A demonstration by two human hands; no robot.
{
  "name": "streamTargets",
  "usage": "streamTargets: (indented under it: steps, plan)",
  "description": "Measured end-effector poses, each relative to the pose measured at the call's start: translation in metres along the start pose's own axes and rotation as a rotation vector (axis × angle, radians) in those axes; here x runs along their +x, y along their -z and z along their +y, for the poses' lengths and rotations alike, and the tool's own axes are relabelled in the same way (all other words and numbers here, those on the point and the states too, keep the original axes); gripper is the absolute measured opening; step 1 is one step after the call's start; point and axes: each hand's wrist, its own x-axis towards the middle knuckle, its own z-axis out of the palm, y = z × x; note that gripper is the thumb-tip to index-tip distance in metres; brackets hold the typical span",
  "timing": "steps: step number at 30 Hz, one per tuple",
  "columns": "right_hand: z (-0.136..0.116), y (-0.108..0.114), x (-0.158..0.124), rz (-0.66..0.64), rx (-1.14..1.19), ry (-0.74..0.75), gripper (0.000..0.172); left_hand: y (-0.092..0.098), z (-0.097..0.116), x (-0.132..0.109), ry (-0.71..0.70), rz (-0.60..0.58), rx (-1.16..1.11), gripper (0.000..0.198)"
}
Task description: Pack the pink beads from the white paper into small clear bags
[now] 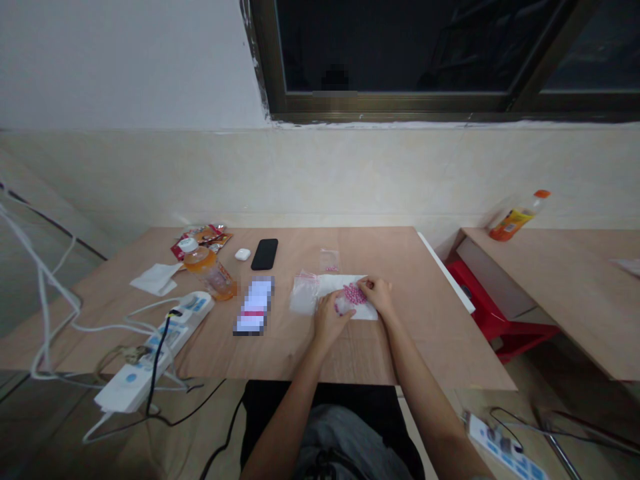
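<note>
A pile of small pink beads (pixel 355 294) lies on a white sheet of paper (pixel 371 313) on the wooden table. My left hand (pixel 328 319) is at the left side of the pile, its fingers and thumb curled round a small clear plastic bag (pixel 343 307) with some pink in it. At the pile's right edge is my right hand (pixel 379 293), thumb and fingertips pressed together; what they pinch is too small to make out. Left of the paper lies a flat clear zip bag (pixel 304 295). Behind it is a smaller clear bag (pixel 329 260) with a few pink beads.
On the left stand a lit phone (pixel 255 305), a dark phone (pixel 265 254), a white earphone case (pixel 243 254), an orange drink bottle (pixel 210 270), tissue (pixel 157 279), snack packets (pixel 203 239) and a power strip (pixel 160 350) with cables. A red stool (pixel 493 317) is at right.
</note>
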Motion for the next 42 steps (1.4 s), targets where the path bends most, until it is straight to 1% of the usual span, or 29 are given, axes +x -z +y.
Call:
streamTargets:
  steps: [3, 5, 7, 10, 14, 18, 22, 29, 31, 34, 38, 40, 42]
  plan:
    - [0.007, 0.002, -0.004, 0.044, 0.151, -0.010, 0.031, 0.001, 0.000, 0.000, 0.007, -0.009, 0.001, 0.054]
    - [0.011, 0.003, -0.007, 0.046, 0.274, -0.019, 0.036, 0.001, 0.000, 0.000, 0.012, -0.018, -0.002, 0.054]
    - [0.014, 0.004, -0.009, 0.016, 0.387, -0.034, 0.040, 0.000, -0.001, 0.000, 0.012, -0.022, -0.012, 0.054]
    - [0.013, 0.004, -0.013, -0.064, 0.501, -0.046, 0.042, -0.001, -0.003, 0.001, 0.008, -0.010, -0.017, 0.055]
    - [0.005, 0.005, -0.017, -0.162, 0.542, -0.024, 0.038, -0.002, -0.004, 0.001, 0.008, -0.008, -0.022, 0.054]
    - [-0.005, 0.005, -0.020, -0.225, 0.565, 0.025, 0.033, -0.002, -0.005, 0.000, 0.012, -0.014, -0.039, 0.055]
    - [-0.009, 0.000, -0.022, -0.264, 0.580, 0.074, 0.029, -0.002, -0.005, 0.000, 0.013, -0.010, -0.029, 0.056]
    - [-0.012, -0.003, -0.024, -0.297, 0.557, 0.098, 0.027, -0.002, -0.006, 0.001, 0.003, -0.017, -0.013, 0.055]
    - [-0.011, -0.003, -0.023, -0.282, 0.566, 0.090, 0.027, -0.002, -0.006, 0.001, 0.008, -0.014, -0.015, 0.055]
    - [-0.004, -0.001, -0.019, -0.197, 0.549, 0.056, 0.028, -0.002, -0.006, 0.000, -0.002, -0.003, -0.022, 0.055]
    - [0.012, 0.001, -0.013, -0.040, 0.381, -0.013, 0.034, -0.001, -0.004, -0.001, -0.002, -0.013, -0.021, 0.055]
    - [0.018, 0.002, -0.011, 0.018, 0.286, -0.008, 0.033, 0.000, -0.003, 0.000, -0.001, -0.017, -0.019, 0.055]
    - [0.021, 0.003, -0.009, 0.043, 0.224, 0.023, 0.029, 0.000, -0.003, 0.000, -0.001, -0.017, -0.020, 0.054]
